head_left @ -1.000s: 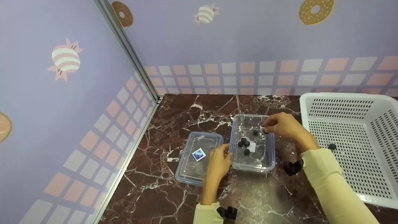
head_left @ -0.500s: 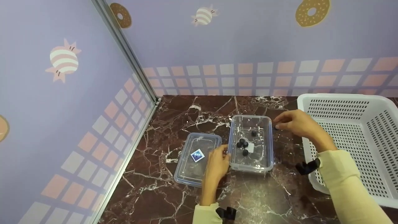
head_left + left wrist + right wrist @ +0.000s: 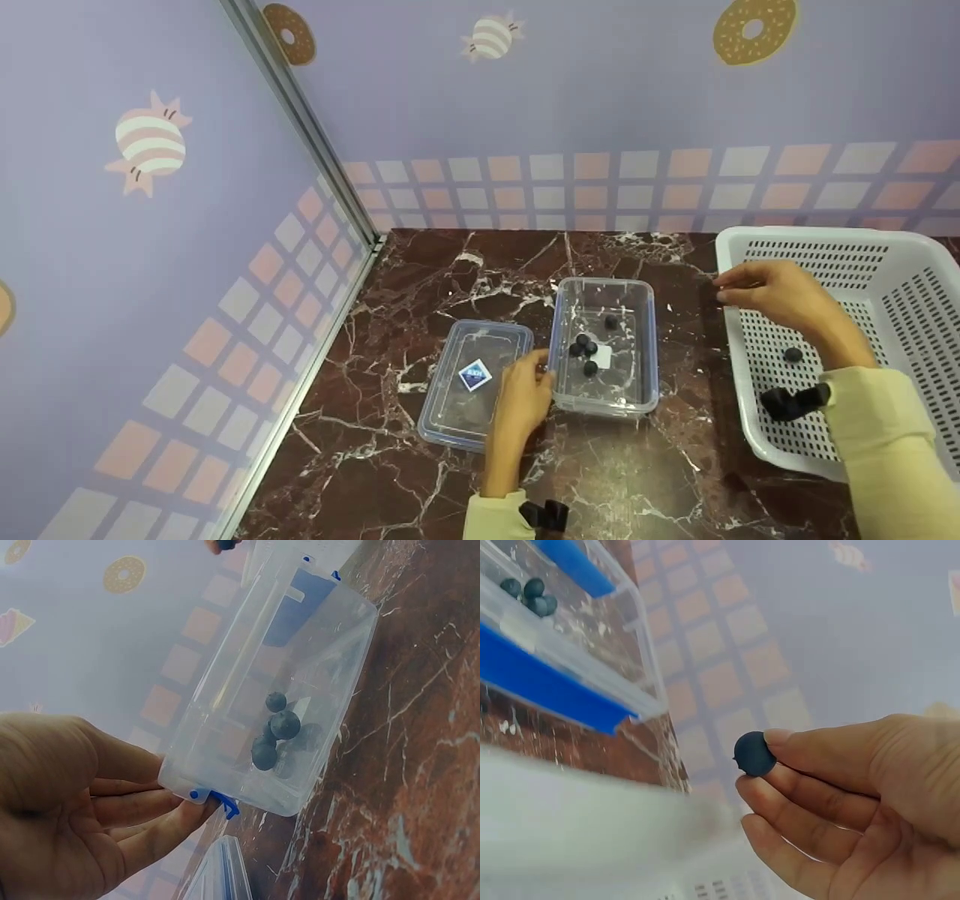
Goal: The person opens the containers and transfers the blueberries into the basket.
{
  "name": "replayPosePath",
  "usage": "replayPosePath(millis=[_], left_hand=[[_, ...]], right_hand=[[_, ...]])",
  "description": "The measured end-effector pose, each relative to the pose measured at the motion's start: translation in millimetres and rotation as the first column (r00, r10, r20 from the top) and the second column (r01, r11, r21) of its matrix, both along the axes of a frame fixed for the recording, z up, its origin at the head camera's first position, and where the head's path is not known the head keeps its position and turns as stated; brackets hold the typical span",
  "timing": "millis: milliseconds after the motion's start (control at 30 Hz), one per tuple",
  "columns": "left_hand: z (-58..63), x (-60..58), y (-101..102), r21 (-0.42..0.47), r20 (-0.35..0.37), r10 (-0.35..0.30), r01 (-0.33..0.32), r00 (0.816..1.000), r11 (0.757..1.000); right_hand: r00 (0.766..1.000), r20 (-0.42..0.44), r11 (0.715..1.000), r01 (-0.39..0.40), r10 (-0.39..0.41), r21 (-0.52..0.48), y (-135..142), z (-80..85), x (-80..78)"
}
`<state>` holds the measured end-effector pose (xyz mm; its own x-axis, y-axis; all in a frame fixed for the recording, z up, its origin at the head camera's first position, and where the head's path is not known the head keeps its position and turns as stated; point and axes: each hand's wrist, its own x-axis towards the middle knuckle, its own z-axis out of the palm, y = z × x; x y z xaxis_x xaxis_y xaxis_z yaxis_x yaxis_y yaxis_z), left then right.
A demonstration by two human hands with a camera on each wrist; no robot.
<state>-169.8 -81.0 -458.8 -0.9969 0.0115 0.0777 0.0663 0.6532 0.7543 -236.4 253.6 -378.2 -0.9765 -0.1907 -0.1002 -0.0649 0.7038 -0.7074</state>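
In the right wrist view, my right hand pinches a dark blueberry between thumb and fingertips. The head view shows this hand at the left rim of a white perforated basket. Another blueberry lies in the basket. My left hand holds the left edge of a clear plastic box, thumb and fingers at its blue-clipped side in the left wrist view. Several blueberries sit on the box's floor around a white square label.
A clear lid with a blue rim and a diamond sticker lies left of the box, partly behind my left hand. The marble-patterned tabletop meets a lilac wall at the back and a panel on the left.
My right hand has moved right with the blueberry, from over the box's right rim to the basket's left rim. My left hand stays at the box.
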Motion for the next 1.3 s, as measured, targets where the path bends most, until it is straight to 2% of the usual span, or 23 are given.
replayPosePath(millis=[267, 500, 767, 867, 967, 1100, 1300], left_hand=[[1.0, 1.0, -1, 0.017, 0.022, 0.008, -0.008, 1.0, 1.0], [-1.0, 1.2, -2, -0.001, -0.016, 0.0, 0.0, 1.0, 1.0], [-1.4, 0.7, -3, 0.013, -0.019, -0.005, 0.005, 1.0, 1.0], [-1.0, 1.0, -3, 0.019, -0.015, -0.008, 0.009, 1.0, 1.0], [1.3, 2.0, -3, 0.022, -0.009, -0.006, 0.006, 1.0, 1.0], [3.6, 2.6, -2, 0.018, -0.01, 0.002, -0.002, 1.0, 1.0], [5.1, 3.2, -2, 0.014, -0.015, 0.004, -0.003, 1.0, 1.0]], right_hand=[[0.997, 0.034, 0.997, 0.065, -0.064, -0.05, 29, -5.8, 3.1], [0.987, 0.1, 0.99, 0.129, -0.122, -0.066, 49, -18.9, 1.3], [0.975, 0.183, 0.984, 0.146, -0.126, -0.098, 63, -37.1, -2.5], [0.975, 0.182, 0.986, 0.147, -0.131, -0.075, 67, -42.5, -3.9], [0.976, 0.168, 0.983, 0.157, -0.14, -0.091, 70, -47.6, -6.4], [0.968, 0.195, 0.974, 0.186, -0.16, -0.128, 76, -52.7, -11.2], [0.956, 0.236, 0.978, 0.196, -0.175, -0.066, 83, -57.0, -14.1]])
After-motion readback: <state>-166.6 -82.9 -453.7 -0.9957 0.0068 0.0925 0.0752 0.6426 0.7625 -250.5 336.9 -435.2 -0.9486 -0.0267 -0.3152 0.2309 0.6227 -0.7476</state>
